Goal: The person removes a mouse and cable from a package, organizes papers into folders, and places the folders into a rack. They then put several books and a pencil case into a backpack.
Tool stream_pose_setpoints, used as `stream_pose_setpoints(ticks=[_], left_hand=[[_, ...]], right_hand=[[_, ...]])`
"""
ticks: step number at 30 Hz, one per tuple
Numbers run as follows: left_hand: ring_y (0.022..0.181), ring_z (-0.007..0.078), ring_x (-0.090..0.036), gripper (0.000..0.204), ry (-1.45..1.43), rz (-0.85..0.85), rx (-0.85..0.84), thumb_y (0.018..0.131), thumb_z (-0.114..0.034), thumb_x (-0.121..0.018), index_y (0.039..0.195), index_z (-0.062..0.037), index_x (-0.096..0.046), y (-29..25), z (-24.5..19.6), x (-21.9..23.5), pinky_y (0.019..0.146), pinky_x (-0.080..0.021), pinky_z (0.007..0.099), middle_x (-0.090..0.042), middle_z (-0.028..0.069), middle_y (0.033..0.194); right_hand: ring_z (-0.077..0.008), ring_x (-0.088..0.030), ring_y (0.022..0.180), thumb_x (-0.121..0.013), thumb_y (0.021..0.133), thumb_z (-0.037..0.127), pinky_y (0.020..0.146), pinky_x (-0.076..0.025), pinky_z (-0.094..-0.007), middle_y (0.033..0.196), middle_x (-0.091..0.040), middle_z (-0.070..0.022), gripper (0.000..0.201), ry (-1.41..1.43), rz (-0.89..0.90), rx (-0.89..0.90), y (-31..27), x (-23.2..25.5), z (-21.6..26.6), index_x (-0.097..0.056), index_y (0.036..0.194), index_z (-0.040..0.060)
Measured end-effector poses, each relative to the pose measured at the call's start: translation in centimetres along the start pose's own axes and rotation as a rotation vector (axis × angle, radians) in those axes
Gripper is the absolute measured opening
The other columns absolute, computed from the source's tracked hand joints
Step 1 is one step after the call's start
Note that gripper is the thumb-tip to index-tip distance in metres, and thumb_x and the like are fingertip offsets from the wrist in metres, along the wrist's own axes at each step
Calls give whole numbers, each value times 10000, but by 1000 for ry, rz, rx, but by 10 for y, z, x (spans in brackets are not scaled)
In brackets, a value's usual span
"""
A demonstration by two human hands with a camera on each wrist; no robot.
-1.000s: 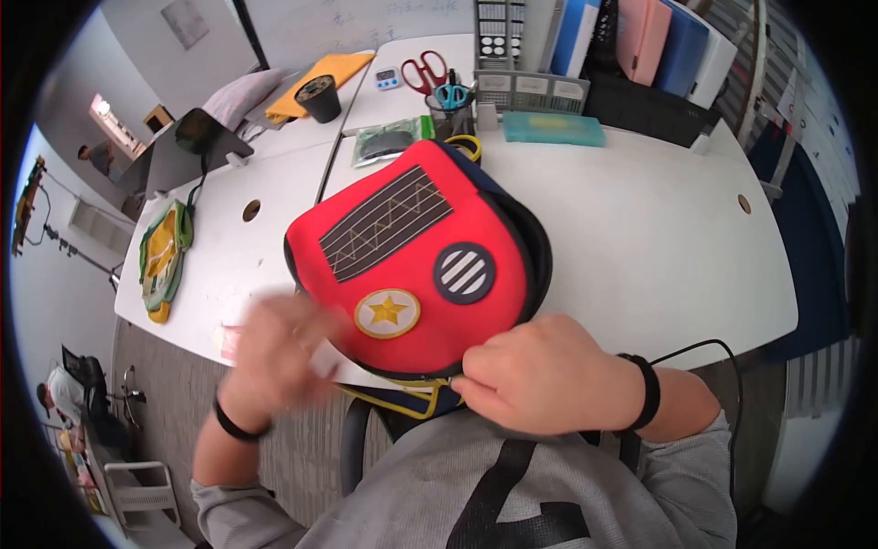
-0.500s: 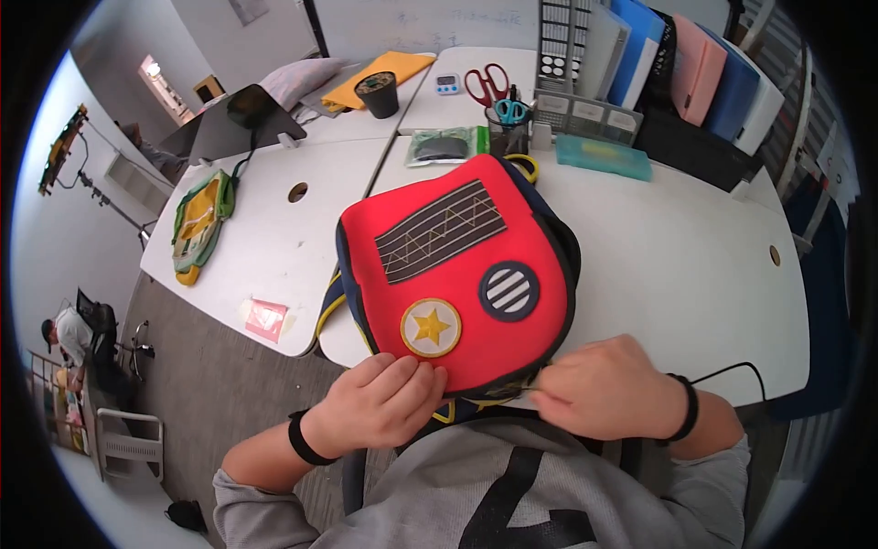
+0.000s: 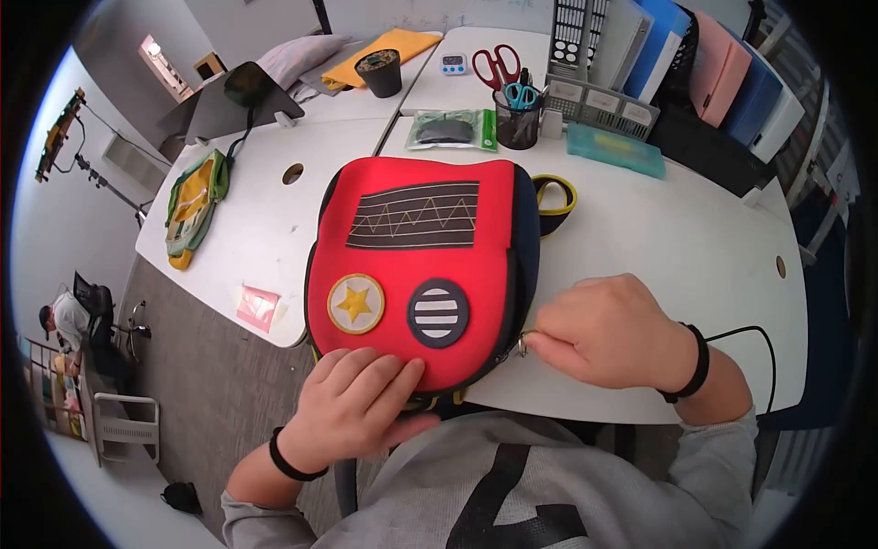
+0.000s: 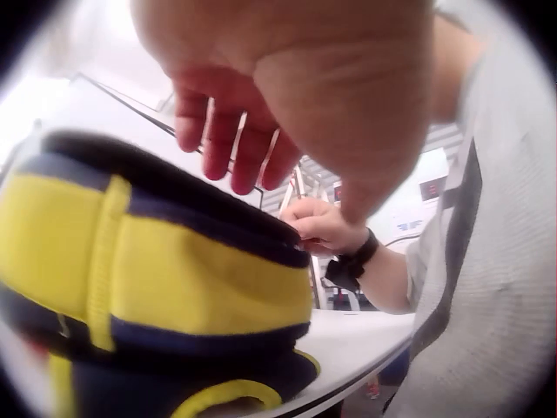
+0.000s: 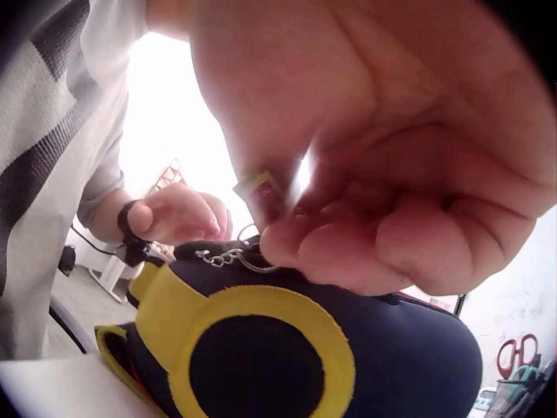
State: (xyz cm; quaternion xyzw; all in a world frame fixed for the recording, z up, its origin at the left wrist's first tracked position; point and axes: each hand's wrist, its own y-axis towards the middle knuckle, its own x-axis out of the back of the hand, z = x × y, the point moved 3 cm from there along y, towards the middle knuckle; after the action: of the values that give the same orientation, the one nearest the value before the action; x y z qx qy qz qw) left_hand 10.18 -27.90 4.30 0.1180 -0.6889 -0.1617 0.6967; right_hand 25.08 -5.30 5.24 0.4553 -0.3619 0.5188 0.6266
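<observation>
A red backpack (image 3: 416,261) with dark blue sides lies on the white table (image 3: 640,247), its front face up. That face bears a gold star patch (image 3: 357,304), a striped round patch (image 3: 438,313) and a dark zigzag panel (image 3: 416,214). With extended fingers, my left hand (image 3: 361,403) rests on the lower left edge of the face. My right hand (image 3: 608,334) pinches the zipper pull at the lower right edge, its fingers curled. A metal ring and short chain (image 5: 219,257) hang there in the right wrist view; the pull itself is mostly hidden by the fingers.
Behind the backpack are a packet (image 3: 450,130), a pen holder (image 3: 518,121) with scissors, a teal case (image 3: 615,149) and a folder rack (image 3: 599,108). A green and yellow bag (image 3: 194,210) lies far left. A black cable (image 3: 771,357) runs near my right wrist.
My left hand has come onto the backpack's lower edge. My right hand has drawn the zipper pull along the lower edge toward the right side. The backpack has turned straighter toward me.
</observation>
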Motion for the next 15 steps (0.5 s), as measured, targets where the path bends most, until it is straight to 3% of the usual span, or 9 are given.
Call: stream_pose_setpoints(ticks=[6,9,15], left_hand=[[810,172,-621,336,23,-28,-133,768,-206,-799,1050,-45,-712,-12,10,-22,688,-506,301,-619,24,929],[797,155,-617,318,46,-36,-183,763,-194,-800,1034,-47,-718,-15,9,-17,685,-504,295,-610,12,901],[767,143,-609,289,72,-30,-257,756,-157,-794,1020,-62,-727,-14,9,-12,670,-502,289,-594,-1,868]], right_hand=[[-293,-657,669,-641,914,322,572,-499,-425,714,-628,-59,228,-155,62,14,10,10,-26,-615,795,129],[-307,-621,693,-660,907,317,610,-473,-443,699,-596,-64,245,-220,-15,40,26,22,-52,-592,769,127],[-323,-595,724,-643,928,329,640,-455,-447,711,-583,-88,314,-174,66,22,64,20,-77,-574,747,83]])
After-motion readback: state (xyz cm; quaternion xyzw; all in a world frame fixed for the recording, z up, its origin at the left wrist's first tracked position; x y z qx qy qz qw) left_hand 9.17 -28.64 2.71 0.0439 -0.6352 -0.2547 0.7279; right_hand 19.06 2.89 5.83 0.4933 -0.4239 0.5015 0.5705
